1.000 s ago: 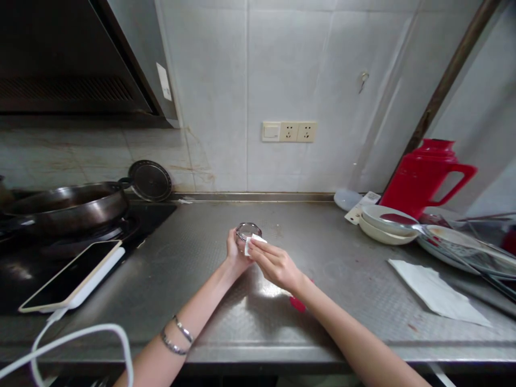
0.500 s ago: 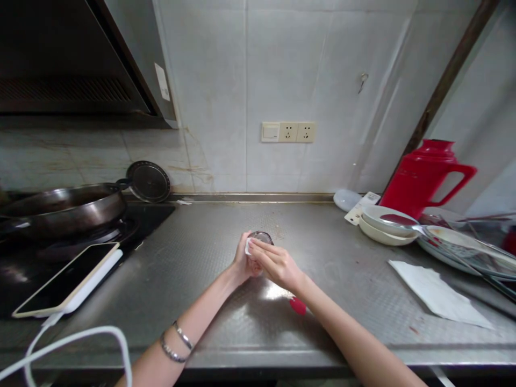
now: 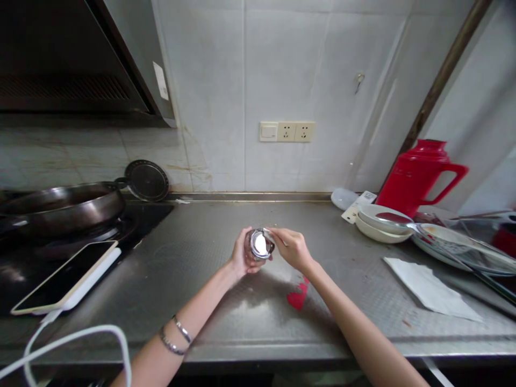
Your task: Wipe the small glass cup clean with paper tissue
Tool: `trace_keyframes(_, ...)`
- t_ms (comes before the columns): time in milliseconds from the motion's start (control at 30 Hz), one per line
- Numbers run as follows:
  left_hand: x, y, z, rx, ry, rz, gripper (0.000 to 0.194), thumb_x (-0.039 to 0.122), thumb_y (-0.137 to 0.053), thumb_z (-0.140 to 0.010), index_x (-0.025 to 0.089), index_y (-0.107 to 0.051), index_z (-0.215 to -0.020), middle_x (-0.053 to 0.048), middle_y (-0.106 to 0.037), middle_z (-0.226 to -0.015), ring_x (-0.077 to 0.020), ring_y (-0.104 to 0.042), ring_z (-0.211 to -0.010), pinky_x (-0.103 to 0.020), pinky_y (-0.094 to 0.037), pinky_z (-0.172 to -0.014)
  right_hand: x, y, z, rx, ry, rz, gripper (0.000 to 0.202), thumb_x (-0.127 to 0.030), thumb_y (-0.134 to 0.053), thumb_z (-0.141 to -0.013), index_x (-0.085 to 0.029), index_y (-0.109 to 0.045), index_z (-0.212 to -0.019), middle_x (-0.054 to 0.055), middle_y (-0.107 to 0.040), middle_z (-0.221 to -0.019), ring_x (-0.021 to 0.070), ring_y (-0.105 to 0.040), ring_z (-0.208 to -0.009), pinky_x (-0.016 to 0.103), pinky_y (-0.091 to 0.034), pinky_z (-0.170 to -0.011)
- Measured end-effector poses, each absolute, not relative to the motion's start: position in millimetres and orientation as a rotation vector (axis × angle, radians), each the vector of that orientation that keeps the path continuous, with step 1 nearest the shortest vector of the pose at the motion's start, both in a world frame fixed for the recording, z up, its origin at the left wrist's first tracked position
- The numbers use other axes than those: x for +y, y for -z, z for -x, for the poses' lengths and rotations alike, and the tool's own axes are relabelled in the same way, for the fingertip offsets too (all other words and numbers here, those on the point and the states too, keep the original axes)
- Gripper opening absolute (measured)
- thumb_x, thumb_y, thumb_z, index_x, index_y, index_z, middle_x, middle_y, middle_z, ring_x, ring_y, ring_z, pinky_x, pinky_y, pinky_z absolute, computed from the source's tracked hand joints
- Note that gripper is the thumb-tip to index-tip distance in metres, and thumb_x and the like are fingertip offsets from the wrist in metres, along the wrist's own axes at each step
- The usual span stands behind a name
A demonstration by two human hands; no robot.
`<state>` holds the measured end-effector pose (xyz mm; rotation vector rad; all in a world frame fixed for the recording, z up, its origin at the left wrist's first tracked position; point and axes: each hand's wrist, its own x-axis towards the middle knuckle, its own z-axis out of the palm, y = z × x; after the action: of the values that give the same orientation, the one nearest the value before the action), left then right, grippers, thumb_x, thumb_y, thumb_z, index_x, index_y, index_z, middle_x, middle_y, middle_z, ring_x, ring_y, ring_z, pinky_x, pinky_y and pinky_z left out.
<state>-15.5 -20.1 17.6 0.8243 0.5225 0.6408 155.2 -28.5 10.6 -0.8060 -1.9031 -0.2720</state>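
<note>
My left hand [image 3: 243, 252] is wrapped around a small round shiny cup [image 3: 258, 245], with its mouth tilted up towards me. A bright white glare fills part of it, so I cannot tell whether it is glass or metal. At the right side of the rim, my right hand [image 3: 293, 248] pinches a bit of white tissue [image 3: 266, 230], mostly hidden by the fingers. Both hands are above the steel counter [image 3: 193, 258]. On the counter below my right wrist shows a red patch [image 3: 297, 296].
To the left, a pan [image 3: 80, 207] sits on the black stove, with a phone [image 3: 66, 274] and white cable [image 3: 80, 336] in front. At the right are a folded paper towel [image 3: 431, 287], stacked bowls [image 3: 379, 231], plates [image 3: 447, 244] and a red thermos [image 3: 415, 174].
The cup has turned so its mouth faces me more. My right hand has moved from over the cup to the right side of its rim. More of the red patch shows.
</note>
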Motion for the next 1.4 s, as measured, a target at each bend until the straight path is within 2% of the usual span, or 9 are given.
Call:
trace_keyframes(167,-21,-20,17,0.448,-0.575,-0.782,0.069,0.067,-0.024,-0.080,0.010,-0.059,-0.094,-0.014,-0.065,-0.067,-0.0065,-0.032,-0.029,-0.017,-0.015,-0.027,-19,-12,-162,-1.674,0.092,1.020,0.030,-0.034,-0.048,-0.092,-0.016,-0.071,-0.087,0.007,-0.074,-0.077,0.0164,-0.068,-0.065,0.023,-0.050,-0.060)
trace_keyframes(367,-23,-16,9,0.568,-0.357,-0.749,0.069,0.067,-0.025,-0.080,0.009,-0.061,-0.086,-0.015,-0.064,-0.063,-0.0068,-0.030,-0.028,-0.017,-0.013,-0.027,-24,-18,-156,-1.516,-0.221,1.102,0.039,-0.044,-0.049,-0.088,-0.013,-0.071,-0.083,0.004,-0.069,-0.066,0.0138,-0.059,-0.057,0.021,-0.043,-0.052)
trace_keyframes(533,-22,-9,6,0.588,-0.354,-0.730,0.067,0.071,-0.031,-0.077,0.011,-0.060,-0.076,-0.015,-0.065,-0.061,-0.0067,-0.030,-0.027,-0.018,-0.012,-0.026,-38,-21,-140,-1.631,-0.615,0.983,0.037,-0.045,-0.054,-0.085,-0.013,-0.071,-0.089,0.006,-0.071,-0.077,0.0134,-0.060,-0.063,0.021,-0.045,-0.054)
trace_keyframes(667,-21,-9,8,0.564,-0.362,-0.705,0.067,0.071,-0.033,-0.076,0.010,-0.061,-0.080,-0.016,-0.066,-0.063,-0.0066,-0.030,-0.026,-0.018,-0.012,-0.026,-42,-24,-138,-1.607,-0.756,0.982,0.039,-0.047,-0.057,-0.083,-0.014,-0.073,-0.095,0.006,-0.073,-0.081,0.0155,-0.064,-0.066,0.022,-0.048,-0.053)
trace_keyframes(733,-21,-10,8,0.561,-0.367,-0.695,0.068,0.069,-0.032,-0.077,0.009,-0.062,-0.081,-0.016,-0.066,-0.064,-0.0066,-0.031,-0.026,-0.018,-0.012,-0.026,-41,-24,-141,-1.607,-0.746,0.983,0.038,-0.046,-0.056,-0.084,-0.015,-0.073,-0.097,0.006,-0.075,-0.084,0.0173,-0.067,-0.069,0.023,-0.051,-0.055)
trace_keyframes(867,-22,-9,7,0.551,-0.397,-0.661,0.069,0.068,-0.031,-0.078,0.007,-0.062,-0.075,-0.017,-0.065,-0.063,-0.0066,-0.032,-0.026,-0.018,-0.013,-0.025,-40,-24,-145,-1.713,-0.666,0.900,0.031,-0.040,-0.056,-0.086,-0.018,-0.072,-0.103,0.007,-0.071,-0.106,0.0221,-0.069,-0.093,0.030,-0.055,-0.077)
trace_keyframes(933,-24,-8,6,0.546,-0.416,-0.637,0.069,0.069,-0.029,-0.077,0.008,-0.061,-0.072,-0.017,-0.064,-0.062,-0.0068,-0.032,-0.027,-0.018,-0.013,-0.025,-41,-24,-147,-1.787,-0.588,0.880,0.029,-0.037,-0.054,-0.088,-0.020,-0.072,-0.103,0.007,-0.070,-0.109,0.0227,-0.068,-0.096,0.033,-0.055,-0.083)
trace_keyframes(1133,-30,-4,3,0.481,-0.555,-0.570,0.062,0.065,-0.030,-0.080,0.011,-0.059,-0.070,-0.016,-0.064,-0.062,-0.0061,-0.031,-0.028,-0.016,-0.013,-0.026,-41,-23,-152,-1.981,-0.244,0.770,0.026,-0.028,-0.050,-0.090,-0.021,-0.071,-0.103,0.009,-0.069,-0.112,0.0220,-0.066,-0.104,0.035,-0.053,-0.090)
trace_keyframes(1400,-32,-5,6,0.463,-0.687,-0.509,0.060,0.062,-0.028,-0.081,0.012,-0.059,-0.069,-0.011,-0.059,-0.058,-0.0054,-0.030,-0.029,-0.016,-0.013,-0.025,-44,-20,-147,-2.016,0.069,0.781,0.024,-0.020,-0.047,-0.091,-0.017,-0.069,-0.100,0.013,-0.070,-0.109,0.0212,-0.067,-0.102,0.034,-0.055,-0.087)
